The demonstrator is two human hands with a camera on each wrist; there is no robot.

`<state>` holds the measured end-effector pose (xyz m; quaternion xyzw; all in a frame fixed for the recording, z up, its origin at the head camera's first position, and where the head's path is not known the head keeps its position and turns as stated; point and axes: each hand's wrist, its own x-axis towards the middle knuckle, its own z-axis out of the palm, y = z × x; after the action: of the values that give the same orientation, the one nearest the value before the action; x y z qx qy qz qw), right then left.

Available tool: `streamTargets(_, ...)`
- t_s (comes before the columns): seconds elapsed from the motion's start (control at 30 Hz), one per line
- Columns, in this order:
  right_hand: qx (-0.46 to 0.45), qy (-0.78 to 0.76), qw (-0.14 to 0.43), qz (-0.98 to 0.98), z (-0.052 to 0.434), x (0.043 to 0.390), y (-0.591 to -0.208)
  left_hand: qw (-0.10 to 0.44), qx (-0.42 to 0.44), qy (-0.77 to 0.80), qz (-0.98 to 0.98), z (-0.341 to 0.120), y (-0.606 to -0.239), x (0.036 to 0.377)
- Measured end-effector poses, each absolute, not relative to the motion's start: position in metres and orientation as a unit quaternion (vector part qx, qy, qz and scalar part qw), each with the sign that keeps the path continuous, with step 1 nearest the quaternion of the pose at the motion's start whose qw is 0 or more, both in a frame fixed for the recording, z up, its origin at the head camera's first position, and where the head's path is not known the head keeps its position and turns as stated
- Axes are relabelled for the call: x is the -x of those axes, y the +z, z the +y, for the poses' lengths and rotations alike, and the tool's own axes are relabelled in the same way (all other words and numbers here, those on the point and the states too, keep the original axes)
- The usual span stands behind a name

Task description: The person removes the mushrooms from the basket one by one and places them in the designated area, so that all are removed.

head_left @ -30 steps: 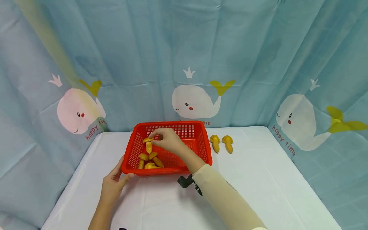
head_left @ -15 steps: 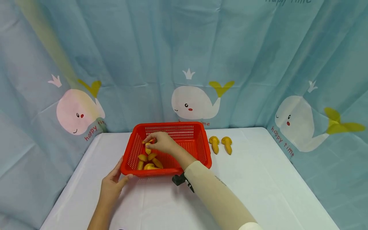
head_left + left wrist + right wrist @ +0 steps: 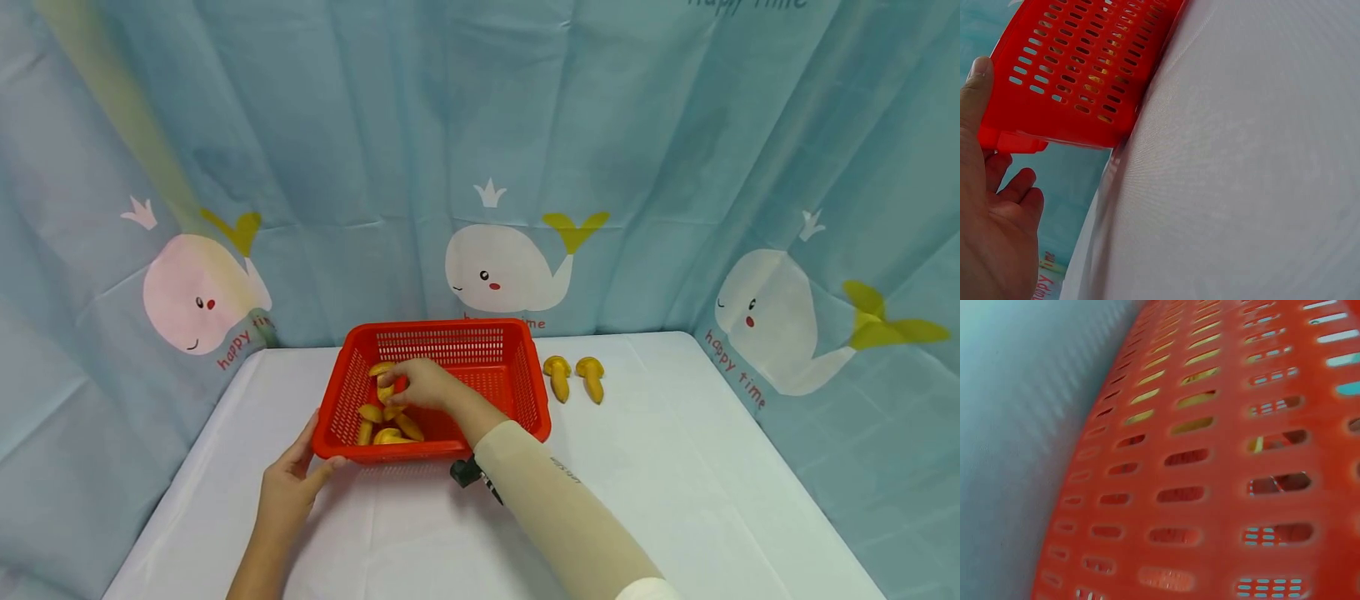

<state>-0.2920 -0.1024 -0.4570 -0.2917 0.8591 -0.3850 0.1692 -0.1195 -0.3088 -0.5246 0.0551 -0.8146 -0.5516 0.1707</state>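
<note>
A red slotted basket (image 3: 438, 327) stands on the white table (image 3: 675, 467). My right hand (image 3: 401, 390) reaches down inside it and pinches a yellow toy mushroom (image 3: 382, 371) low over several more mushrooms (image 3: 390, 427) at the basket's left end. My left hand (image 3: 318, 442) grips the basket's near left corner, with the thumb on the front wall. In the left wrist view the thumb (image 3: 979, 81) lies against the basket wall (image 3: 1085, 75). The right wrist view shows only the basket's slotted wall (image 3: 1210, 487) close up, with yellow showing through the slots.
Two more yellow mushrooms (image 3: 558, 377) (image 3: 592, 377) lie on the table just right of the basket. A blue whale-print curtain (image 3: 300, 125) closes off the back and both sides. A black wrist camera (image 3: 465, 472) sits under my right forearm.
My right hand has sunk lower into the basket with the mushroom, from rim height down near the pile. The left hand has kept its hold on the corner.
</note>
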Motion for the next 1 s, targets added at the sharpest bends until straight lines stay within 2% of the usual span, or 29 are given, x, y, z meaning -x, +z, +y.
streamTargets(0.3, 0.325, -0.324, 0.19, 0.868, -0.099, 0.296, -0.464, 0.169, -0.057, -0.554, -0.813, -0.309, -0.526, 0.122)
streamTargets(1.0, 0.296, -0.336, 0.234, 0.863, -0.096, 0.297, -0.474, 0.17, -0.049, -0.552, -0.815, -0.31, -0.522, 0.12)
